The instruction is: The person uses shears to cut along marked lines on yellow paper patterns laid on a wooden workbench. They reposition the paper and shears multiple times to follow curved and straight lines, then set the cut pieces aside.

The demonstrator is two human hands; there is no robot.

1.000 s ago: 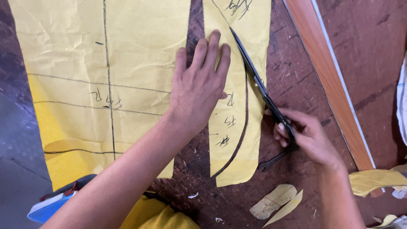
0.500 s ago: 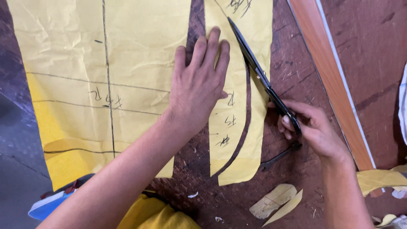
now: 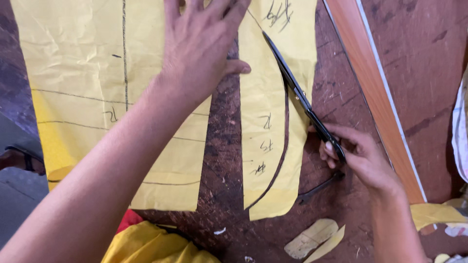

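Note:
My right hand [image 3: 363, 158] grips black scissors [image 3: 302, 102], whose blades run along a curved cut in a narrow yellow paper strip [image 3: 273, 112] marked with pen lines. My left hand [image 3: 202, 46] lies flat with spread fingers near the top of the view, pressing on a wide yellow paper sheet [image 3: 97, 87] and reaching with the thumb towards the narrow strip. Both papers lie on a dark brown wooden table [image 3: 222, 160]. The cut has opened a thin curved gap down the strip's right side.
A long orange wooden ruler [image 3: 375, 97] slants along the table right of the scissors. Yellow paper offcuts [image 3: 314, 236] lie near the front edge, more scraps [image 3: 436, 214] at the right. Yellow and red cloth [image 3: 146, 243] shows at the bottom.
My left hand has slid upward along the paper. The scissors have advanced further up the curved line, and the view has moved closer.

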